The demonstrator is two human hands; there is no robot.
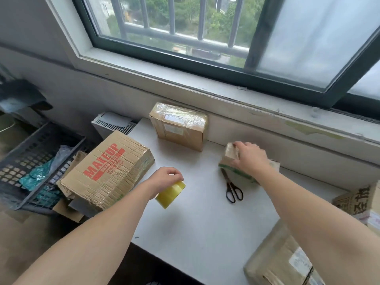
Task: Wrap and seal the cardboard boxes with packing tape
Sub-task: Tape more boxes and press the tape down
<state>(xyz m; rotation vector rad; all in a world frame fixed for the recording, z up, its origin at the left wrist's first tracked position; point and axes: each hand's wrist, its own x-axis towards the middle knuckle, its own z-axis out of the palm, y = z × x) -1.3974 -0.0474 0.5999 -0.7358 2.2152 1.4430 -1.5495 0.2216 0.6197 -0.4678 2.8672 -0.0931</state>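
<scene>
White table (201, 223). MAKEUP box (107, 171), 9 o'clock, overhanging the table edge. Taped box (178, 126), 12 o'clock, against the wall. Small box (231, 153), 2 o'clock; right hand (249, 156) grasps its top. Yellow tape roll (169, 194), centre, gripped by left hand (166, 179). Black scissors (232, 188), 3 o'clock of the roll, lying flat.
</scene>
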